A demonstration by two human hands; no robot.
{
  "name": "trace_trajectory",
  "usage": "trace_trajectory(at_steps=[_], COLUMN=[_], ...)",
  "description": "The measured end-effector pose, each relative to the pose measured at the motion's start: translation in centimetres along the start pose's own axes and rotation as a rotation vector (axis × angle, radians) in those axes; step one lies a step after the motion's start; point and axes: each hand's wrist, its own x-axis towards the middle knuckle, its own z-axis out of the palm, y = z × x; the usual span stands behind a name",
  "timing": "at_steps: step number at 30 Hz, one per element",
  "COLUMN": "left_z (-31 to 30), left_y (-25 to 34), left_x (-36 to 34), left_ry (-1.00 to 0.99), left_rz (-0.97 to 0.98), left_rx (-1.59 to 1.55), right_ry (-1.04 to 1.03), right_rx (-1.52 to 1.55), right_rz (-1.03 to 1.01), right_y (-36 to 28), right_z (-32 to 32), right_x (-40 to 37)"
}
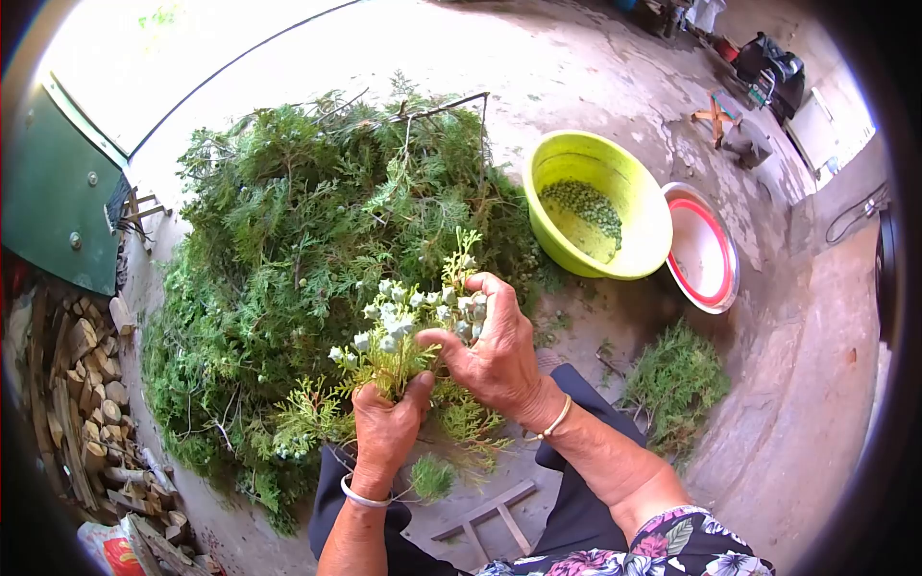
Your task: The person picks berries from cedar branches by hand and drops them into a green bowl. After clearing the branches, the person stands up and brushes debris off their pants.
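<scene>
A leafy evergreen sprig [399, 360] with pale blue-green cones [394, 322] is held in front of my knees. My left hand [386, 422] is closed around its lower part, thumb and forefinger pinching the stem. At the upper right of the sprig, my right hand [495, 350] has its thumb and bent forefinger around the cones, so its fingers are partly curled. Behind the sprig lies a large heap of cut evergreen branches [288, 240]. To the right of the heap, a yellow-green basin [634, 182] holds many small green cones [584, 211].
A white basin with a red ring [728, 259] leans beside the yellow-green one. A smaller pile of greenery [677, 384] lies to my right. Split firewood [91, 384] is stacked at left below a green door [53, 192]. A wooden frame [490, 518] stands between my legs.
</scene>
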Motion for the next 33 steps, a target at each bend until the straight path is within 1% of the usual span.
trace_trajectory(at_steps=[2,5,8,11,13,15,16,17,19,20,21,23,25,27,28,31,32,33], left_z=[0.1,0.1,0.0,-0.2,-0.6,-0.8,-0.8,-0.7,-0.8,-0.7,-0.7,-0.7,-0.9,-1.0,-1.1,-1.3,-1.3,-1.3], left_y=[-0.1,-0.2,-0.1,0.3,0.3,0.5,0.6,0.7,0.5,0.5,0.7,1.2,0.9,1.0,1.1,0.9,0.8,0.7], left_x=[0.0,0.1,0.1,0.1,0.1,0.1,0.0,0.0,-0.1,-0.1,-0.2,-0.3,-0.3,-0.2,-0.2,-0.3,-0.4,-0.5], left_ry=[-0.009,-0.029,-0.038,-0.038,-0.072,-0.083,-0.083,-0.083,-0.083,-0.083,-0.085,-0.068,-0.088,-0.111,-0.127,-0.154,-0.169,-0.167], left_rz=[-0.006,-0.003,0.014,0.025,0.043,0.030,0.008,-0.014,-0.017,-0.017,-0.018,-0.080,-0.060,-0.037,-0.021,-0.005,-0.002,-0.003], left_rx=[0.019,0.032,0.034,-0.004,0.005,0.051,0.005,-0.042,-0.048,-0.052,-0.051,-0.081,-0.063,-0.041,-0.027,-0.020,-0.025,-0.026], right_ry=[0.037,0.025,0.055,0.058,0.081,0.044,0.056,0.057,0.101,0.081,0.082,0.002,0.021,0.089,0.084,0.119,0.163,0.161], right_rx=[-0.093,-0.144,-0.169,-0.172,-0.119,0.049,0.125,0.124,0.284,0.350,0.350,0.464,0.433,0.129,0.097,0.155,0.271,0.270], right_rz=[-0.078,-0.127,-0.161,-0.153,-0.122,0.095,0.206,0.205,0.326,0.425,0.427,0.553,0.521,0.289,0.253,0.311,0.396,0.396], right_y=[0.5,1.3,1.8,2.3,2.0,1.3,0.9,0.9,1.0,0.7,0.8,1.0,1.3,1.6,1.5,2.5,2.8,2.5], right_z=[-0.4,-0.8,-1.1,-1.7,-1.9,-2.4,-2.5,-2.4,-2.3,-2.6,-2.8,-3.4,-3.1,-2.8,-2.9,-3.0,-2.7,-2.8], right_x=[0.3,0.6,1.0,1.2,1.4,1.5,1.6,1.7,1.8,2.0,2.1,2.3,2.1,1.8,1.9,2.1,2.2,2.4])
